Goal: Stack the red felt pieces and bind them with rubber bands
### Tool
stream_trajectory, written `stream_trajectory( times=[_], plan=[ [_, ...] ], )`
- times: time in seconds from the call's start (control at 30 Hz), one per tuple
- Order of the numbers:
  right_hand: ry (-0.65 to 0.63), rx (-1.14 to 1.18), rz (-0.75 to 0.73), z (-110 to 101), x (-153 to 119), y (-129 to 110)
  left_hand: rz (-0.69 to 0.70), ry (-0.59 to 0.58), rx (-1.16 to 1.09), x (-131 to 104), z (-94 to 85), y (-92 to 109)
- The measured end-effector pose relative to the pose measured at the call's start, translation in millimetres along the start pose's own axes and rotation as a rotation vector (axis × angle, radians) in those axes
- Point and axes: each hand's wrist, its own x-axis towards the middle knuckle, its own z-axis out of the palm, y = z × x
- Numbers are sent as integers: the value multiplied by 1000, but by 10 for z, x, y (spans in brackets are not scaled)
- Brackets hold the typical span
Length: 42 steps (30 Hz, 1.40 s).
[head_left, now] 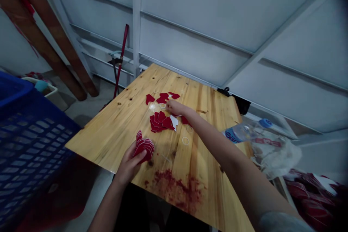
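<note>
My left hand [131,161] is wrapped round a fanned stack of red pieces with white edges [144,148], above the near left part of the wooden table [108,134]. My right hand [174,107] reaches to the middle of the table with its fingers pressed together; what they hold, if anything, is too small to make out. Just in front of it lies a spread pile of red pieces [160,120] beside a white piece [174,121]. More red pieces [162,98] lie behind the hand, and one red piece [149,99] sits apart to the left. A white ring [185,141] rests nearer to me.
A blue crate [35,145] stands at the left of the table. At the right edge are a plastic bottle [241,132] and a plastic bag [277,152]. A black clip [224,91] sits at the far edge. Red stains [176,188] mark the near tabletop.
</note>
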Motion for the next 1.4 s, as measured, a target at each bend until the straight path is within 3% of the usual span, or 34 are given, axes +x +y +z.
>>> stream_trajectory(
  times=[0.1, 0.17, 0.27, 0.37, 0.47, 0.6, 0.67, 0.8, 0.9, 1.0, 1.13, 1.27, 1.4],
  plan=[
    [90, 36, -9, -157, -345, -186, 76, 13, -15, 46, 104, 55],
    [64, 176, -59, -180, -726, -366, 125, -36, -35, 68, 233, 68],
    [-48, 659, -137, -45, -1388, -618, 92, -181, -78, 78, 495, 0],
    [32, 985, -4, 209, -1941, -678, -6, -224, -91, 37, 744, -175],
    [328, 1147, 182, 482, -2300, -521, -97, -262, -154, -88, 881, -372],
    [1047, 1067, 472, 761, -2579, -308, -199, -493, -16, -328, 929, -482],
    [1133, 1275, 536, 841, -2662, -327, -159, -545, 182, -421, 949, -460],
    [850, 1857, 380, 971, -2721, -576, -11, -493, 486, -492, 1013, -396],
    [655, 1875, 186, 1050, -2760, -709, 3, -516, 513, -493, 1041, -361],
    [572, 1648, 23, 990, -2898, -682, -17, -543, 498, -510, 1044, -297],
    [474, 1103, -76, 663, -3119, -668, 7, -594, 675, -575, 1043, -195],
    [155, 465, -154, 376, -3116, -839, 85, -697, 991, -655, 1060, -163],
    [-40, 126, -191, 281, -3017, -966, 126, -754, 1002, -700, 1067, -243]
  ],
)
